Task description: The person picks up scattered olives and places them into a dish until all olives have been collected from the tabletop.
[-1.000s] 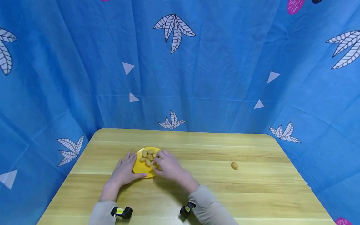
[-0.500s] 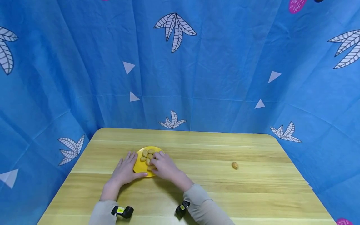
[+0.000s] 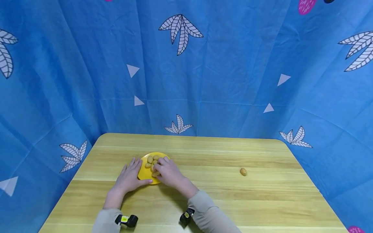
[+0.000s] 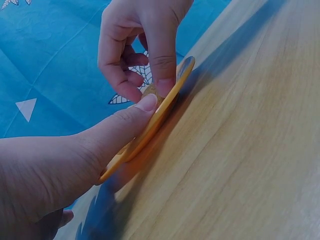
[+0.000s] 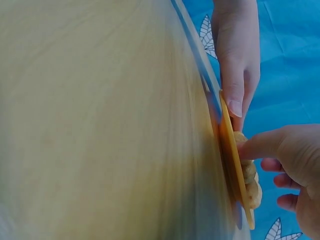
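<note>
A yellow plate (image 3: 143,174) lies on the table's left half, with several tan, oval, nut-like pieces (image 3: 150,159) on it. My left hand (image 3: 128,178) rests at the plate's left side, fingers straight and thumb laid along the near rim. My right hand (image 3: 170,174) comes over the plate from the right and covers part of it. In the left wrist view, its thumb and finger pinch a tan nut-like piece (image 4: 150,91) low over the plate. The right wrist view shows the pieces in a row along the plate (image 5: 232,155), partly behind the right thumb.
One more tan nut-like piece (image 3: 243,171) lies alone on the right side of the wooden table (image 3: 262,200). A blue patterned cloth (image 3: 227,64) hangs behind and along both sides of the table. A small black camera sits on each wrist.
My right hand has moved a little to the left, farther over the plate, and its fingers have closed in on the pieces. The left hand and the lone piece have stayed put.
</note>
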The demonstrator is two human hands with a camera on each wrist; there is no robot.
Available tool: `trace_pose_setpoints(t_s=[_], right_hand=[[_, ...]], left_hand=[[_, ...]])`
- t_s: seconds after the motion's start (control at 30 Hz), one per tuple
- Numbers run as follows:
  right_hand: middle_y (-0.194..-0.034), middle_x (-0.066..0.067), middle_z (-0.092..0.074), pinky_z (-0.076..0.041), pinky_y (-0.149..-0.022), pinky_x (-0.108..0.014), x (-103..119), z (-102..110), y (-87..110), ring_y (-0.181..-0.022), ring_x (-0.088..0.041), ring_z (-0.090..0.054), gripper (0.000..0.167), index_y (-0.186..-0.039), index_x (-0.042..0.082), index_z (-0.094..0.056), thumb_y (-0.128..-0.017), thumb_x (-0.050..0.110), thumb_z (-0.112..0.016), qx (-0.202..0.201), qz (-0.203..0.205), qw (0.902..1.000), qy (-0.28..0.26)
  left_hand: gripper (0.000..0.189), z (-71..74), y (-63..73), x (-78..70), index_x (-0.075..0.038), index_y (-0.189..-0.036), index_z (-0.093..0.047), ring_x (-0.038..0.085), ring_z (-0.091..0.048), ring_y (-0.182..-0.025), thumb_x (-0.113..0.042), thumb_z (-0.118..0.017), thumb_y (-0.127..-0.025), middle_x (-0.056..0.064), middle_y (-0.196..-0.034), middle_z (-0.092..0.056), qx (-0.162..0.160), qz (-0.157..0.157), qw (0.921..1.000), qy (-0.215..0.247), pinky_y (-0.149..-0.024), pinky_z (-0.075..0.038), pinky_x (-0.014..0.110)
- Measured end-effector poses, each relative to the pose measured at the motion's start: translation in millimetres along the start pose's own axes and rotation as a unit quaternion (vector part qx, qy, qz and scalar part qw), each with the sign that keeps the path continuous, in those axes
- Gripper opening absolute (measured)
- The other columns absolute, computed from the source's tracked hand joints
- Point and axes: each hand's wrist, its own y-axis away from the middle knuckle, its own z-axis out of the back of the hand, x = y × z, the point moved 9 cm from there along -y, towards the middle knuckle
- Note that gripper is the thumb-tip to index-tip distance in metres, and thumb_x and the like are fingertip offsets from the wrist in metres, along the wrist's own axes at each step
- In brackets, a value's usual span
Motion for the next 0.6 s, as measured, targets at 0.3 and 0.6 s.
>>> trace_pose_setpoints(t_s=[0.3,0.6], right_hand=[[-0.101,0.004,-0.059,-0.043,-0.081,-0.024,-3.0,6.6,3.8,-0.091,-0.012,-0.048,0.014,-0.096,0.021,-0.069,-0.086,0.029,-0.074,-0.013,-0.010,0.9998,-0.008],[-0.109,0.002,-0.059,-0.045,-0.090,-0.028,-16.1,17.1,16.1,-0.099,-0.014,-0.048,0.024,-0.107,0.018,-0.068,-0.086,0.029,-0.074,-0.006,-0.037,0.9987,-0.035]], left_hand=[[0.111,-2.2,-0.9,1.3,0.006,-0.150,-0.029,0.044,-0.015,-0.149,-0.070,-0.065,-0.077,0.027,-0.157,-0.026,0.003,0.000,1.0000,0.004,-0.117,-0.014,0.066],[0.110,-1.6,-1.7,2.0,0.006,-0.149,-0.030,0.044,-0.016,-0.148,-0.069,-0.065,-0.077,0.027,-0.157,-0.026,0.000,-0.001,1.0000,-0.004,-0.116,-0.015,0.066]])
